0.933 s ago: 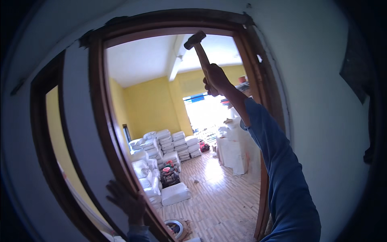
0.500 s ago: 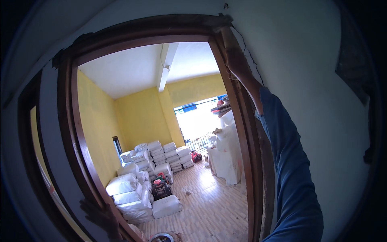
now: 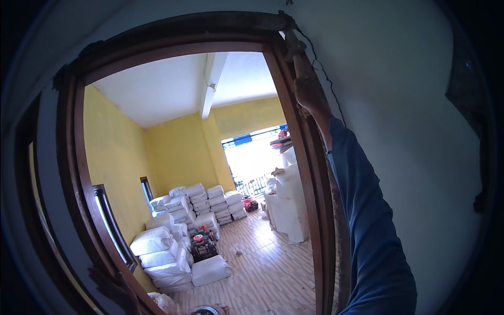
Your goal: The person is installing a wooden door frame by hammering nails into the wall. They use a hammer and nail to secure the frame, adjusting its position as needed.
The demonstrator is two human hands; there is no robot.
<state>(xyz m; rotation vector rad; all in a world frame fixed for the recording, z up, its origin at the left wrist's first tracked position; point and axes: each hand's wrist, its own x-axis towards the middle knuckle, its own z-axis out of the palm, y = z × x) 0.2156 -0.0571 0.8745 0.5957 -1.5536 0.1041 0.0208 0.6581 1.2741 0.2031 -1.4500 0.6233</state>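
Observation:
A dark brown wooden door frame (image 3: 310, 210) stands tilted in front of me, set in a pale wall. High on its right jamb is my right hand (image 3: 311, 97), closed, with the arm stretched up in a blue sleeve. A rough tan strip (image 3: 302, 65) shows just above that hand, in the gap between jamb and wall. What the fingers hold is too dark to make out. At the lower left, my left hand (image 3: 113, 286) lies in shadow against the left jamb, its fingers stretched out.
A crack (image 3: 328, 79) runs down the wall beside the right jamb. Through the doorway, white sacks (image 3: 152, 241) are stacked along a yellow wall. A dark red-and-black machine (image 3: 203, 247) stands among them. White-covered goods (image 3: 289, 205) stand opposite. A round metal pan (image 3: 207, 310) sits near the threshold.
My right hand has come down the right jamb a little, uncovering the tan strip above it. The view has shifted slightly. My left hand stays at the left jamb.

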